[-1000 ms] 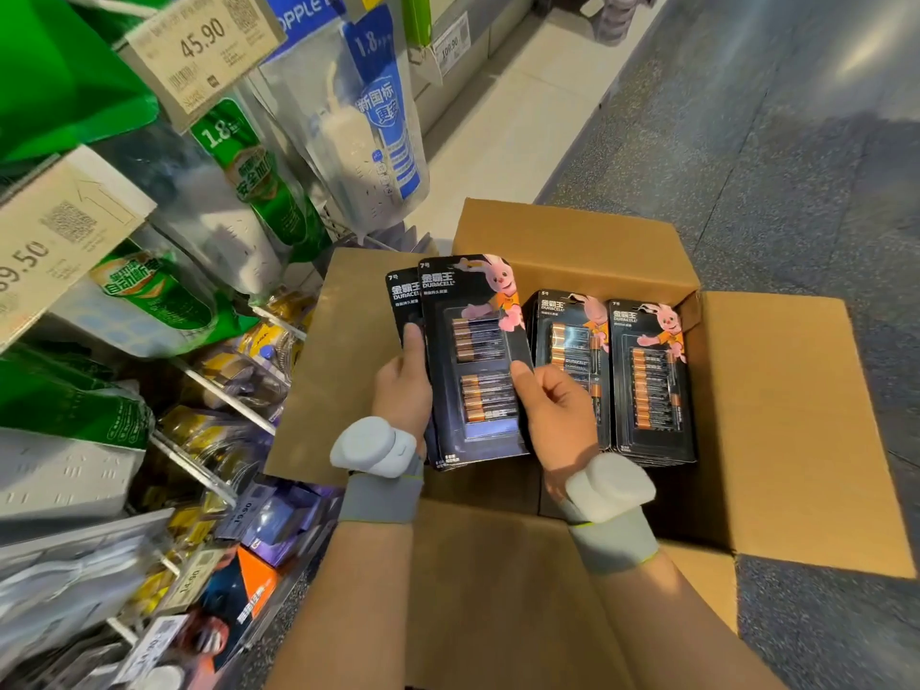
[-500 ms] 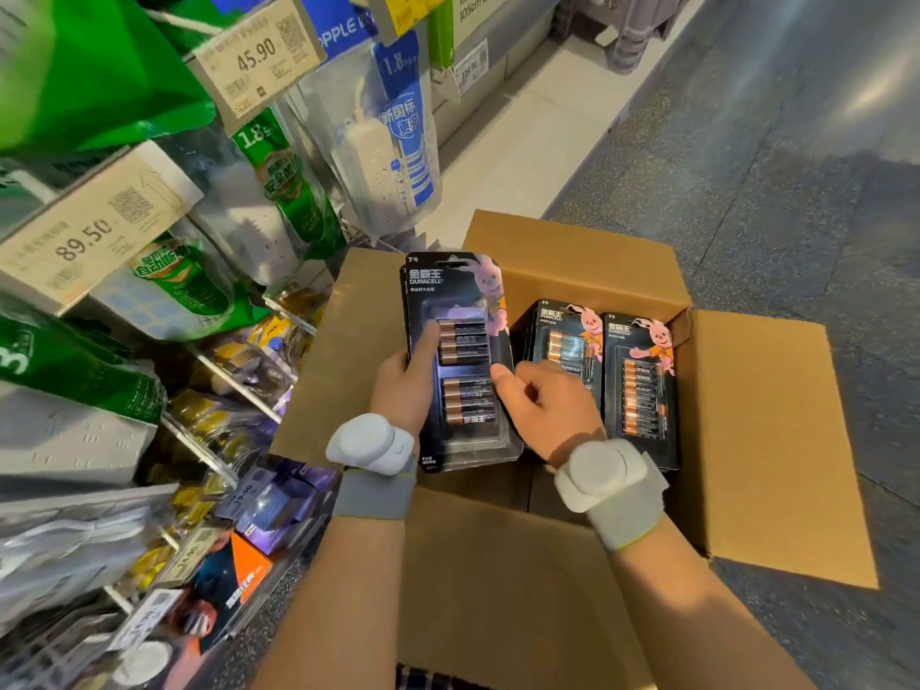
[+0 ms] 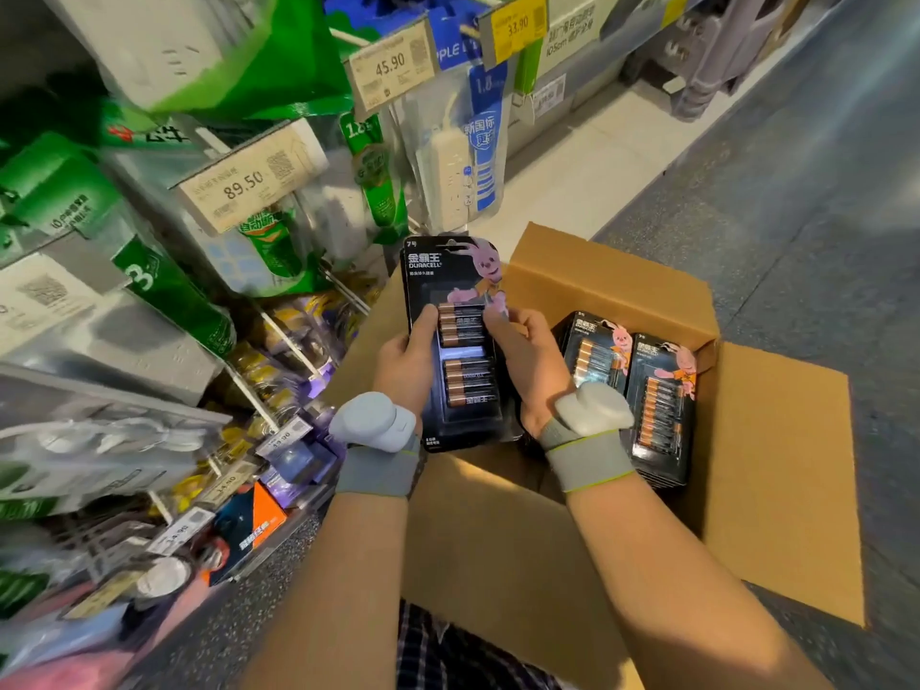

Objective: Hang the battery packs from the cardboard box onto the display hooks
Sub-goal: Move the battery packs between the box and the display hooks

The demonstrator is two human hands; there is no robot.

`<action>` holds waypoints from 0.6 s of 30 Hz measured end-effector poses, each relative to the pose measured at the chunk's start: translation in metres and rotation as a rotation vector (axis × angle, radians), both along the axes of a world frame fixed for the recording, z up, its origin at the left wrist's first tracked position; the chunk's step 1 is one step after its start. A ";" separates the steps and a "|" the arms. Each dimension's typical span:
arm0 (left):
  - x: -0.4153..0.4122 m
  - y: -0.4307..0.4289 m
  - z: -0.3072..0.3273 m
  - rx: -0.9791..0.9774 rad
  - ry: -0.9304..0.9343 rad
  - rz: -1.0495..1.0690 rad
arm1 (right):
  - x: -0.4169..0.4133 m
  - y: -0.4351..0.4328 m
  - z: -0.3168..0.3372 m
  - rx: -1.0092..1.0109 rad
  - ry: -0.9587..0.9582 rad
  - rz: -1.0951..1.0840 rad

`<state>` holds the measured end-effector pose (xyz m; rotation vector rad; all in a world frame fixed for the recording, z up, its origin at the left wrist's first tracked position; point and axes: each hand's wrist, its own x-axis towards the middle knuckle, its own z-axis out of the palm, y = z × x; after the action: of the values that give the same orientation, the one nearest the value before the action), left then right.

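Observation:
A black Duracell battery pack [image 3: 450, 286] with a pink rabbit stands upright above the open cardboard box [image 3: 776, 440]. My left hand [image 3: 405, 363] grips its left edge, thumb on the front. My right hand [image 3: 527, 361] grips its right edge, thumb across the blister. It may be a small stack; I cannot tell. Two more stacks of battery packs [image 3: 662, 385] stand inside the box, to the right of my hands. Display hooks [image 3: 293, 341] with hanging goods stick out of the rack on the left, close to the held pack.
The rack on the left is crowded with green and clear power-strip packages [image 3: 448, 161] and price tags [image 3: 249, 184]. Small packaged goods [image 3: 249, 520] fill the lower hooks. Grey floor [image 3: 796, 166] lies to the right of the box.
Both hands lifted the battery pack up out of the box and toward the rack. The right hand slid from the pack's lower edge to its right side. The view turned left.

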<state>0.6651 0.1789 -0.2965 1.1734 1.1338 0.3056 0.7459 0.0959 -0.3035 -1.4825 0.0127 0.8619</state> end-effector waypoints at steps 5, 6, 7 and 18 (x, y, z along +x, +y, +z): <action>-0.024 0.008 0.011 0.059 0.037 0.064 | -0.019 0.013 0.015 0.040 0.007 0.076; -0.030 0.010 0.013 0.072 0.044 0.077 | -0.023 0.016 0.017 0.018 -0.031 0.095; -0.036 0.015 0.011 0.065 0.048 0.104 | -0.029 0.021 0.020 0.000 -0.054 0.113; -0.112 0.043 0.046 0.118 0.066 0.229 | -0.094 0.066 0.041 0.059 -0.048 0.230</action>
<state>0.5529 0.2219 -0.2503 1.1643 1.3257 0.5185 0.6517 0.1619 -0.2623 -1.4669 -0.2205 1.0026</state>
